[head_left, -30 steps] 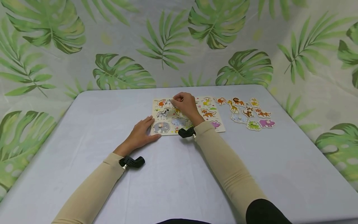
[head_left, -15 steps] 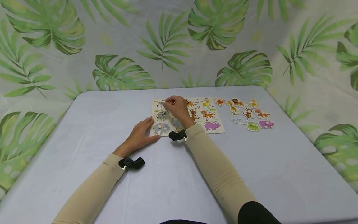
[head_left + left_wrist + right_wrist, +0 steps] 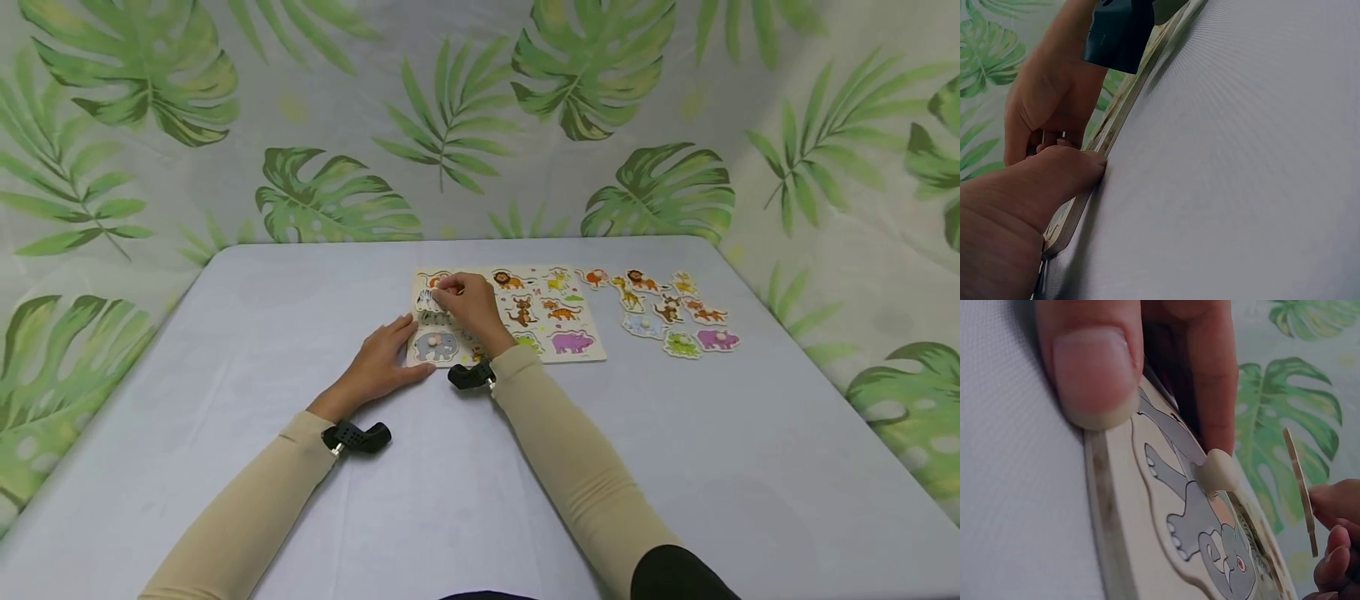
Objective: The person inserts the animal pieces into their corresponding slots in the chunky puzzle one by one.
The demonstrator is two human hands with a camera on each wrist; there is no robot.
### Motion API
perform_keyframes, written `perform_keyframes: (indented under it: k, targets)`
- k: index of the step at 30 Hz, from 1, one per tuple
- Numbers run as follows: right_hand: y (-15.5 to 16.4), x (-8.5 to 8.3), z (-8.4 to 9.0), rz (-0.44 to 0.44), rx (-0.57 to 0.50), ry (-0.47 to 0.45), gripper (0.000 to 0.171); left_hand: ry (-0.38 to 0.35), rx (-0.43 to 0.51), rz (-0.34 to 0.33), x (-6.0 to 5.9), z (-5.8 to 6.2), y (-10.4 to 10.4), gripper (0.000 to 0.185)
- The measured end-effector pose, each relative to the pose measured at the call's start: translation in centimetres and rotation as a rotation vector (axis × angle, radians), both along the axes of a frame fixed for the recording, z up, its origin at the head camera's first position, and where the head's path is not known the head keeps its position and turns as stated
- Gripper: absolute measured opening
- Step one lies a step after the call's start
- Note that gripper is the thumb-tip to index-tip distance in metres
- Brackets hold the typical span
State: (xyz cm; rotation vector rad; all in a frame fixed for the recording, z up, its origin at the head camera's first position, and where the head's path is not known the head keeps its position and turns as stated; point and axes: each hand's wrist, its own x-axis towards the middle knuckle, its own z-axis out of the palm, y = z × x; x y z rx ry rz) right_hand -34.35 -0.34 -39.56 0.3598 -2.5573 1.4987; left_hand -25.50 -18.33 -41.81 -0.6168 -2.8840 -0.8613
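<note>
The right hand's (image 3: 463, 302) grip pinches a zebra piece (image 3: 427, 302), tilted up just above the puzzle board (image 3: 577, 354). The left hand (image 3: 382, 363) rests open, steadying the board's near corner.

Bare tabletop (image 3: 247, 350) is lying open to the left of the left hand (image 3: 382, 362) and toward the person from both hands. Just right of the right hand (image 3: 465, 304), the puzzle board (image 3: 577, 354) is blocking; loose animal pieces (image 3: 678, 312) are crowding farther right.
</note>
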Motion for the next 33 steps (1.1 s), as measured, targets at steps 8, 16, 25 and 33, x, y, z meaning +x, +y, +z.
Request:
perform_keyframes:
  k: [8,16,25,33]
  targets:
    - [-0.1,0.3,-0.3,0.007,0.025,-0.009,0.015,-0.023,-0.006,0.011,0.0,-0.1,0.0,0.084]
    - [0.0,0.0,-0.9,-0.008,0.066,0.01,0.013,-0.033,-0.012,0.01,0.1,0.2,0.1,0.083]
    - [0.1,-0.2,-1.2,-0.014,0.099,0.025,0.014,-0.037,-0.014,0.013,0.0,0.2,0.1,0.083]
    - [0.3,-0.2,-1.2,0.001,0.133,0.026,0.014,-0.037,-0.013,0.007,-0.1,0.1,0.1,0.083]
